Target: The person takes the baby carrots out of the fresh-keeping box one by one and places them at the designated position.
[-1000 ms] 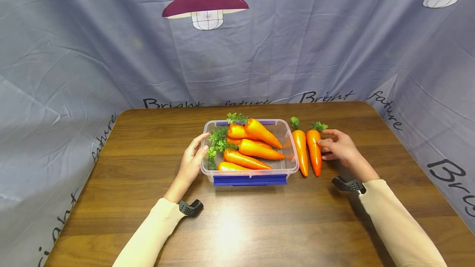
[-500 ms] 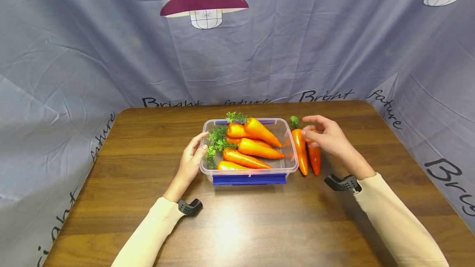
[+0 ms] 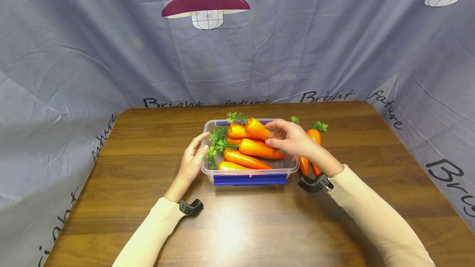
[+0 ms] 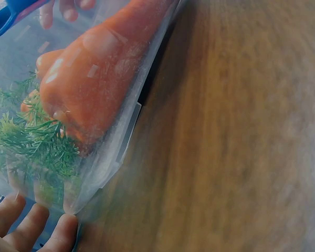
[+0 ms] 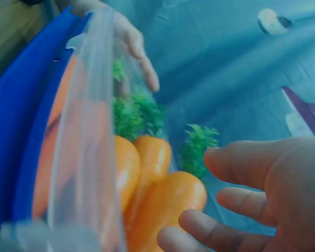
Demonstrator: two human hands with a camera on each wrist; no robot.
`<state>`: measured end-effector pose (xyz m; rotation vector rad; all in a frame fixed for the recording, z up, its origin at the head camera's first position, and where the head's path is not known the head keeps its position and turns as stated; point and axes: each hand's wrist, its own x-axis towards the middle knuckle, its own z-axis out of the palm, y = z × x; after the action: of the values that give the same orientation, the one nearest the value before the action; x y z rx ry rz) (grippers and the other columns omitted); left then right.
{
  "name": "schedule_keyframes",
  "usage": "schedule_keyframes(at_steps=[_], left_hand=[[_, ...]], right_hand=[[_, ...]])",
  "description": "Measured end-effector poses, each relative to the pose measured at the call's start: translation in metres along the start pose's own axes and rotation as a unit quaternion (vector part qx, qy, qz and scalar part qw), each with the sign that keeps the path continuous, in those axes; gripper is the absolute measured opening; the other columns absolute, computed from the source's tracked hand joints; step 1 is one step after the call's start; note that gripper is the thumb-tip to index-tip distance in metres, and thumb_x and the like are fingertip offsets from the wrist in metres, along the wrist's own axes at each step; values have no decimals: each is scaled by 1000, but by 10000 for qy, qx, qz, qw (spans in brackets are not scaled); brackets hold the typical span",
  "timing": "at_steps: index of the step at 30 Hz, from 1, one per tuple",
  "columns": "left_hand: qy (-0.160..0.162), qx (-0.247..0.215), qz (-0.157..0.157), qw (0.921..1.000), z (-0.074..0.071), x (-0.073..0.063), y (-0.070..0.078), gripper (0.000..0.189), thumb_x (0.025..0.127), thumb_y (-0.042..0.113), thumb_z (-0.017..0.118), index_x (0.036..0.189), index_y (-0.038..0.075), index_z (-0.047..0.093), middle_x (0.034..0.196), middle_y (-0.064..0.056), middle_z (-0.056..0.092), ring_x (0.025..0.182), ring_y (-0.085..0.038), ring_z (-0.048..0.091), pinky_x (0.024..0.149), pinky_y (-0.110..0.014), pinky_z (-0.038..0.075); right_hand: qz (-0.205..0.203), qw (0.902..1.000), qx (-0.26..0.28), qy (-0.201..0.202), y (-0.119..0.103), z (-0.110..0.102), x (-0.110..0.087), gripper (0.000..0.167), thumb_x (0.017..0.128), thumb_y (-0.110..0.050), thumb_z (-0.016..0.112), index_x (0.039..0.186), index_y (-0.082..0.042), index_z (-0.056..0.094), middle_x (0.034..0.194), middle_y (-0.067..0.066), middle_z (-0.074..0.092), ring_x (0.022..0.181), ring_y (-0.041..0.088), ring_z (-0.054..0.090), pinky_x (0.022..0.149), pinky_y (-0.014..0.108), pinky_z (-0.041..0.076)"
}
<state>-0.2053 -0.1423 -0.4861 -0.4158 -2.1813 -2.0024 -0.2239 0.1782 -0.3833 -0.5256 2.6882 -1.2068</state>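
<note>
A clear plastic box [image 3: 250, 172] with blue latches stands just below the middle of the head frame on a brown wooden counter [image 3: 237, 226]. Inside, several orange carrots lie heaped, their green tops gathered toward the box's left side and their tips pointing right. The person's left hand [image 3: 191, 160] rests against that side, its fingers [image 4: 32, 223] loosely extended along the outer wall in the left wrist view, lower left. The right hand [image 3: 295, 139] reaches over the box's right half, its fingers [image 5: 247, 160] set apart; in the head view the uppermost carrot [image 3: 256, 128] lies at the gap between them, though contact cannot be told. Two loose carrots [image 3: 313, 136] lie right of the box, partly covered by the right hand and forearm. A grey curtain [image 3: 256, 61] printed with dark red lamps fills the upper frame.
</note>
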Motion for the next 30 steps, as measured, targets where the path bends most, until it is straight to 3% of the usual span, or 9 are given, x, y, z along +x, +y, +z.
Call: schedule_keyframes(at_steps=[5,9,14,20,26,30], left_hand=[[27,-25,1,10000,0,-1,1,43,102,1,47,144,-5,48,154,-26,46,143,-15,45,106,-9,39],[24,-63,-21,10000,1,-1,0,44,102,2,48,145,-5,48,154,-26,45,146,-22,42,108,-9,37],[58,-73,40,9999,2,-1,0,43,101,1,48,143,-5,49,153,-27,47,145,-19,44,108,-10,38],[5,-83,17,10000,1,0,1,43,101,1,47,144,-7,48,154,-27,46,146,-24,41,107,-9,38],[31,-59,29,10000,1,-1,1,43,101,1,48,144,-5,49,154,-27,46,144,-17,44,107,-10,38],[42,-45,34,10000,1,-1,0,43,101,1,48,144,-5,49,153,-27,46,143,-14,45,108,-10,37]], right_hand=[[-211,9991,27,-362,1,18,11,43,89,-10,74,129,1,62,111,22,71,102,33,71,94,47,58],[-251,9982,53,-544,5,30,16,44,89,-8,74,129,5,60,113,24,71,107,36,70,98,49,56],[-147,9969,-502,-582,5,39,18,48,89,-16,76,132,-1,61,116,18,73,110,33,69,101,48,54],[10,9904,-1135,-792,5,42,18,52,87,-22,76,135,-9,60,114,12,73,105,28,66,95,47,52],[-185,9886,-1101,-1008,7,44,19,55,87,-15,75,138,-7,57,118,14,72,107,29,66,96,47,53],[-343,9891,-957,-1070,7,44,19,54,87,-13,75,138,-5,57,113,14,72,102,27,66,91,43,54]])
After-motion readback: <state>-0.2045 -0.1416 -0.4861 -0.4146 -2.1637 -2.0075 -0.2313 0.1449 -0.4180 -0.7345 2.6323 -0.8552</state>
